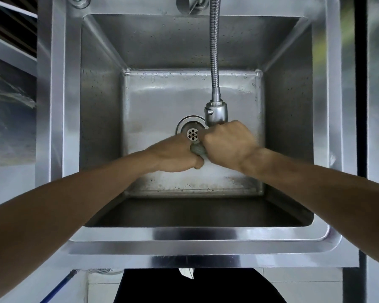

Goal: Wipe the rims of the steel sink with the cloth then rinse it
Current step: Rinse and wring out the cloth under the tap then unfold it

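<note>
- Both hands, left hand (pixel 177 155) and right hand (pixel 227 145), squeezed the cloth (pixel 198 149) tight over the sink (pixel 184 235) bottom.
- The tap head (pixel 216 113) hung just above them.
- The drain (pixel 192 133) sat partly hidden behind.

Steel sink (pixel 197 236): silver-grey, streaked reflections. Cloth (pixel 197 149): grey-green. Drain strainer (pixel 192 134): silver, ring of dark holes. Faucet hose (pixel 214 44): ribbed chrome. Blue pole (pixel 57 288), lower left.
</note>
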The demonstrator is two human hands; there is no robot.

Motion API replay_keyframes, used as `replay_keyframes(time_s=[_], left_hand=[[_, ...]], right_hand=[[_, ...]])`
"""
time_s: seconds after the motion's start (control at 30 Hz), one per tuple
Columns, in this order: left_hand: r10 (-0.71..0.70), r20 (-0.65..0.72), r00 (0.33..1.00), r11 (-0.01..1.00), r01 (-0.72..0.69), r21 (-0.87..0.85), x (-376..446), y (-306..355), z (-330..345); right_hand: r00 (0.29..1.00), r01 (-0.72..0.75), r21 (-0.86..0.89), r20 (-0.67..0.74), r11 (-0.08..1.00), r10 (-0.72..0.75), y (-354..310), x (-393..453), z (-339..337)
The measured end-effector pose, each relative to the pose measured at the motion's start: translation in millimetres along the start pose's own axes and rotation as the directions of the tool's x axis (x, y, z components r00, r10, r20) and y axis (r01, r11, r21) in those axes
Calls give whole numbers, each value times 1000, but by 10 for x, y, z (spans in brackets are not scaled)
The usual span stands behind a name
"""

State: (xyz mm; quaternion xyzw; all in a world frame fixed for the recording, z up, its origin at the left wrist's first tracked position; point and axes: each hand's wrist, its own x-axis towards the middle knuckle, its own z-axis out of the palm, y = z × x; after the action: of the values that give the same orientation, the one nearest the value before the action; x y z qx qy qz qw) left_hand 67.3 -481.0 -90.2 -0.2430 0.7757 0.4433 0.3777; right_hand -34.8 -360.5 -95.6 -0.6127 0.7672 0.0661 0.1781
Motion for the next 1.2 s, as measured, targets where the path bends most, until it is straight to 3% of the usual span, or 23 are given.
replay_keyframes(time_s=[0.07,0.13,0.2,0.27,0.33,0.4,0.47,0.53,0.6,0.67,0.73,0.8,0.83,0.9,0.97,1.0,1.03,1.1,1.2], left_hand=[[-39,241,970,939,118,-324,-7,-61,23],[6,396,918,876,186,-444,8,-137,51],[44,440,897,882,172,-439,54,-191,46],[67,388,919,954,55,-296,102,-209,-26],[90,278,956,996,-80,-46,123,-231,-129],[106,191,976,986,-128,106,158,-292,-227],[169,107,980,942,-192,274,188,-351,-272],[295,46,954,845,-283,455,205,-376,-281],[482,-20,876,736,-392,551,199,-396,-263],[733,-87,675,535,-492,687,198,-414,-201],[880,-101,463,335,-457,824,224,-409,-136],[928,-114,354,252,-374,893,241,-375,-134],[933,-118,341,243,-352,904,240,-366,-143],[902,-109,418,270,-350,897,217,-370,-140],[779,-106,618,372,-320,871,155,-329,-72],[674,-121,729,435,-259,862,115,-277,-30],[556,-164,814,508,-177,843,78,-210,0],[374,-264,889,644,-44,764,86,-149,48],[189,-260,947,834,-14,552,122,-132,80]], right_hand=[[988,34,28,-148,999,-30,-22,-79,112],[960,36,67,-279,997,-16,-20,-116,208],[947,32,107,-320,994,4,-16,-87,298],[951,-7,84,-307,996,33,-53,-59,364],[977,-99,162,-169,982,126,-139,-91,356],[978,-210,423,88,881,191,-191,-142,284],[925,-350,700,365,623,109,-114,-158,182],[863,-471,822,505,320,-28,76,-133,122],[786,-586,809,582,48,-208,295,-90,173],[697,-670,730,555,-136,-454,402,-66,261],[601,-708,677,428,-201,-675,376,-46,370],[554,-730,649,375,-217,-743,254,-19,381],[548,-740,641,397,-206,-736,188,-9,341],[591,-701,711,539,-52,-600,106,-5,233],[684,-581,730,678,360,-269,47,23,126],[747,-504,658,657,560,-99,3,45,89],[807,-453,578,589,679,37,-43,68,90],[891,-398,491,407,775,200,-143,68,96],[964,-247,266,169,932,207,-195,3,237]])
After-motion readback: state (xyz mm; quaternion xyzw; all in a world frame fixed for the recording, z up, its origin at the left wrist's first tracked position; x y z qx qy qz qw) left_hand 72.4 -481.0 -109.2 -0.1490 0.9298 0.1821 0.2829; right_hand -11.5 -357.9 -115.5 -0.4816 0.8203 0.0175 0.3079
